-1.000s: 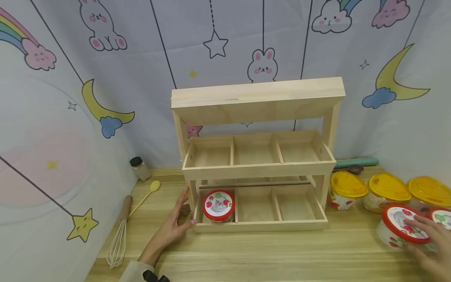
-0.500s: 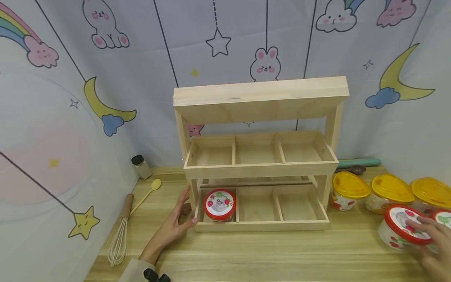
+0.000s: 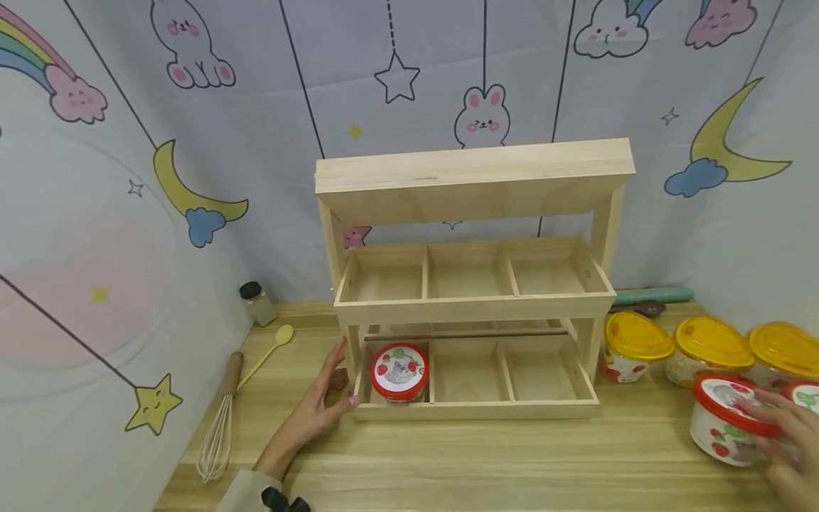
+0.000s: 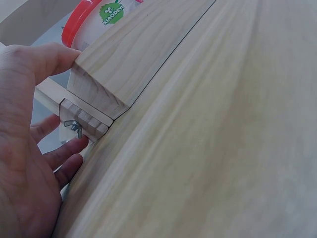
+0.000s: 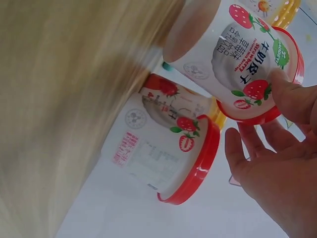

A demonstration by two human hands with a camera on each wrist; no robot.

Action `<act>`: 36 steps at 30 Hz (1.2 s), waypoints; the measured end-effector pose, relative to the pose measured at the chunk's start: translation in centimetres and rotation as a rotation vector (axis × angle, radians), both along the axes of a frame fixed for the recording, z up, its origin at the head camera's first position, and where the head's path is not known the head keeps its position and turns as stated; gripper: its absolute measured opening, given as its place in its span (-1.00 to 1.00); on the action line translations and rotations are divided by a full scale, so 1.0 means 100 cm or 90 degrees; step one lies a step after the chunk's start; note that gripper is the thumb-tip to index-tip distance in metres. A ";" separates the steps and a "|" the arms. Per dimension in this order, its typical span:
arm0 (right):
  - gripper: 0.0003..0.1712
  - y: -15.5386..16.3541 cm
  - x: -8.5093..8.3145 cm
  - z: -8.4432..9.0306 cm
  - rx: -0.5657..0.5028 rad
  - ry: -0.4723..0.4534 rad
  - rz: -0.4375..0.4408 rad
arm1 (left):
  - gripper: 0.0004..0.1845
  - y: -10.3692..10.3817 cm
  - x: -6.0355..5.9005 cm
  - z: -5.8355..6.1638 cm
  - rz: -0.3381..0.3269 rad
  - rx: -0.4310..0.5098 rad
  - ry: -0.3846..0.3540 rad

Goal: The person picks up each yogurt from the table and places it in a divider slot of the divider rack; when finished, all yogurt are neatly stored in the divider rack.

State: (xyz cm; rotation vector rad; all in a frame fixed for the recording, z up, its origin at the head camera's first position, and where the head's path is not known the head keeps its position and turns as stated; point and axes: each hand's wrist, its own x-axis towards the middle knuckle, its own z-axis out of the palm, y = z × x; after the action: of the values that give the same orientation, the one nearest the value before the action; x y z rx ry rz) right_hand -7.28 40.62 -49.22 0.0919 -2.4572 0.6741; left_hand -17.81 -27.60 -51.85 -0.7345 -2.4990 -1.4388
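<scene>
A three-tier wooden rack (image 3: 473, 306) stands on the table. One red-lidded strawberry cup (image 3: 399, 371) sits in the bottom tier's left compartment. My left hand (image 3: 333, 387) rests at the rack's bottom left corner (image 4: 124, 64) with straight fingers: the thumb lies on the front corner and the fingers beside the leg. That cup's rim (image 4: 99, 15) shows just beyond the corner. At the far right my right hand (image 3: 777, 434) grips a second red-lidded strawberry cup (image 3: 723, 427) by its lid. In the right wrist view this cup (image 5: 233, 54) is tilted with its base off the wood.
Another red-lidded cup (image 3: 803, 395) lies behind the held one. Three yellow-lidded cups (image 3: 633, 345) line up right of the rack. A whisk (image 3: 214, 434), a wooden spoon (image 3: 265, 355) and a small jar (image 3: 256, 304) lie at the left. Printed backdrop walls close in behind.
My right hand has closed round the red-lidded cup and raised and tilted it slightly off the table. The left hand has stayed at the rack's corner.
</scene>
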 end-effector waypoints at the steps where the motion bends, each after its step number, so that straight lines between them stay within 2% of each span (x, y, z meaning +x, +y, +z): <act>1: -0.23 0.000 -0.001 0.000 -0.005 0.022 0.014 | 0.09 0.000 0.000 0.000 -0.001 0.000 0.003; 4: -0.25 -0.004 -0.003 0.004 -0.024 0.070 0.048 | 0.09 -0.001 0.000 0.000 -0.003 0.003 0.006; 7: -0.41 -0.007 -0.006 0.008 -0.037 0.100 0.070 | 0.09 -0.002 0.000 -0.001 0.001 0.003 0.004; 9: -0.54 -0.009 -0.006 0.009 -0.037 0.101 0.063 | 0.09 -0.002 0.002 -0.002 0.006 0.002 -0.001; 11: -0.66 -0.011 -0.003 0.009 -0.039 0.075 0.049 | 0.09 -0.002 0.003 -0.003 0.010 0.002 -0.004; 13: -0.70 -0.012 -0.002 0.008 -0.042 0.062 0.049 | 0.09 -0.002 0.004 -0.004 0.013 0.003 -0.005; 16: -0.68 -0.013 -0.001 0.008 -0.040 0.046 0.067 | 0.09 -0.002 0.006 -0.005 0.015 0.004 -0.002; 19: -0.50 -0.013 -0.001 0.008 -0.028 0.043 0.107 | 0.09 -0.002 0.007 -0.004 0.020 -0.002 -0.009; 22: -0.34 -0.015 0.000 0.011 -0.017 0.022 0.121 | 0.09 -0.001 0.007 -0.002 0.023 -0.010 -0.021; 26: -0.40 -0.024 -0.001 0.015 -0.023 0.007 0.094 | 0.09 0.000 0.006 0.000 0.026 -0.011 -0.023; 31: -0.49 -0.039 -0.001 0.026 -0.035 0.030 0.062 | 0.09 0.001 0.005 0.000 0.026 -0.012 -0.014; 36: -0.68 -0.053 -0.004 0.040 -0.080 0.109 0.113 | 0.08 0.000 0.003 0.000 0.016 -0.009 -0.008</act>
State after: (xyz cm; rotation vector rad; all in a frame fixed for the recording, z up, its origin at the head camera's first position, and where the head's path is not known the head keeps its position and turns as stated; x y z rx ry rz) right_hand -7.71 35.35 -45.20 0.3078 -2.2544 0.8592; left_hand -17.54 -27.56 -51.84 -0.6954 -2.5208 -1.4233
